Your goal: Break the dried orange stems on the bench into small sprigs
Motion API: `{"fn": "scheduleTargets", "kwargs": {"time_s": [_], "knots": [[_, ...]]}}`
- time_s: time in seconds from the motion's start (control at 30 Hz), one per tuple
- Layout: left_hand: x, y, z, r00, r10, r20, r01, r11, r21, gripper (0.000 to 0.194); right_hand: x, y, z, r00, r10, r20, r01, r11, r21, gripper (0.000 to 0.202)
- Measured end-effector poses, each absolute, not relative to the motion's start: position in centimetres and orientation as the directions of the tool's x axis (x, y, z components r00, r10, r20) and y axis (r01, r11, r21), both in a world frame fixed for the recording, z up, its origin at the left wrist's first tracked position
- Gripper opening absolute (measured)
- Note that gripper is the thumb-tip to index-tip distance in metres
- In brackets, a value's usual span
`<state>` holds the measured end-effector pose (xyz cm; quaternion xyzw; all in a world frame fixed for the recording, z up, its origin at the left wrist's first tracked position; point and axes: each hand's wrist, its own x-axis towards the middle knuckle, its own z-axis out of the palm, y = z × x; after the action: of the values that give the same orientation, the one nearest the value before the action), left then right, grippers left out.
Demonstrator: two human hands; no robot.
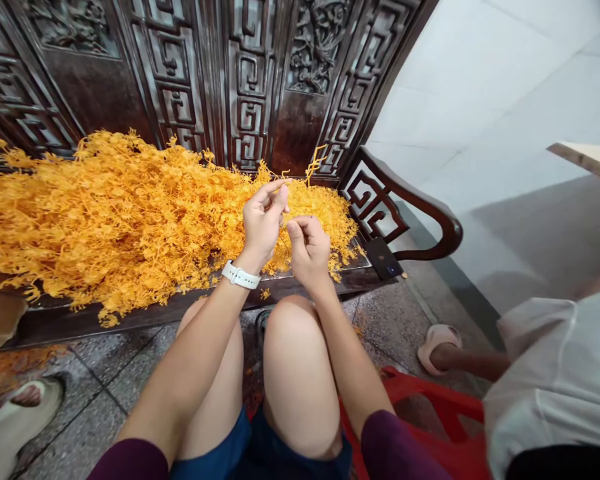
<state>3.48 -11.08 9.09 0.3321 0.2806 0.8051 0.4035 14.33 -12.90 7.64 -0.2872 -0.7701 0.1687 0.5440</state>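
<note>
In the middle of the head view my left hand (263, 220), with a white watch band (241, 274) at its wrist, has thumb and fingers closed in a pinch. Close beside it on the right, my right hand (310, 250) is pinched too, its thumb tip toward the left hand. What lies between the fingertips is too small to make out. Just beyond the fingers a thin branched yellow sprig (315, 165) stands up; whether a hand holds it, I cannot tell. Behind and left of both hands spreads a large heap of yellow-orange plastic-looking sprigs (130, 213).
The heap lies on a dark carved wooden bench (105, 87) with a curved armrest (440, 230). A dark phone-like slab (384, 259) rests at the seat's right end. A red stool (445, 407) and a person in pale shorts (560, 373) are at right. Cardboard (0, 313) sits at left, near another person's sandalled foot (27, 400).
</note>
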Motion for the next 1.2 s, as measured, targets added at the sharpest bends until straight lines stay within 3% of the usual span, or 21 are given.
{"fn": "scheduleTargets", "kwargs": {"time_s": [0.1,0.2,0.27,0.4,0.47,0.53,0.63,0.73,0.8,0.87,0.97,1.1,1.2], "knots": [[3.0,-11.0,9.5,-0.425,0.875,0.231,-0.549,-0.452,0.703,0.004,13.2,-13.3,7.1,-0.137,0.681,0.719,0.113,0.732,-0.672,0.023],[2.8,-11.2,10.1,-0.389,0.906,0.168,-0.624,-0.394,0.676,0.002,12.6,-13.9,6.6,-0.049,0.793,0.607,-0.036,0.606,-0.794,0.028],[2.7,-11.2,10.5,-0.395,0.906,0.153,-0.624,-0.386,0.679,0.004,12.5,-14.5,6.5,-0.051,0.81,0.584,-0.019,0.584,-0.811,0.03],[2.4,-10.8,10.7,-0.408,0.908,0.095,-0.608,-0.348,0.713,0.008,12.5,-15.8,7.2,-0.257,0.656,0.71,0.251,0.755,-0.606,0.026],[2.2,-10.4,10.4,-0.429,0.9,0.071,-0.602,-0.344,0.72,0.009,12.1,-16.2,7.7,-0.354,0.603,0.715,0.284,0.798,-0.532,0.024],[1.8,-9.9,9.9,-0.479,0.874,0.084,-0.565,-0.38,0.732,0.007,11.6,-16.3,8.0,-0.317,0.642,0.699,0.199,0.765,-0.612,0.027],[1.5,-9.3,9.3,-0.485,0.86,0.158,-0.512,-0.426,0.746,0.004,10.8,-15.6,8.4,-0.074,0.842,0.535,-0.11,0.526,-0.843,0.038],[1.6,-8.7,8.8,-0.481,0.836,0.264,-0.454,-0.495,0.741,0.006,10.8,-14.8,8.3,0.039,0.942,0.333,-0.3,0.329,-0.895,0.045],[1.7,-8.3,8.6,-0.515,0.781,0.353,-0.371,-0.575,0.729,0.004,11.1,-14.7,8.0,0.093,0.933,0.347,-0.245,0.359,-0.901,0.046],[1.9,-8.0,8.5,-0.539,0.742,0.399,-0.311,-0.615,0.725,0.004,11.5,-15.2,7.7,0.156,0.872,0.463,-0.056,0.476,-0.878,0.044],[2.1,-8.0,8.5,-0.564,0.757,0.331,-0.338,-0.577,0.744,0.005,11.9,-16.4,7.7,0.115,0.786,0.607,0.2,0.58,-0.789,0.041],[2.9,-8.4,8.7,-0.578,0.791,0.198,-0.447,-0.511,0.734,0.004,11.7,-17.7,8.1,-0.003,0.728,0.685,0.29,0.656,-0.696,0.034],[2.7,-8.1,8.4,-0.589,0.778,0.218,-0.422,-0.526,0.739,0.004,11.7,-18.3,8.5,-0.048,0.705,0.707,0.316,0.682,-0.659,0.031]]}}
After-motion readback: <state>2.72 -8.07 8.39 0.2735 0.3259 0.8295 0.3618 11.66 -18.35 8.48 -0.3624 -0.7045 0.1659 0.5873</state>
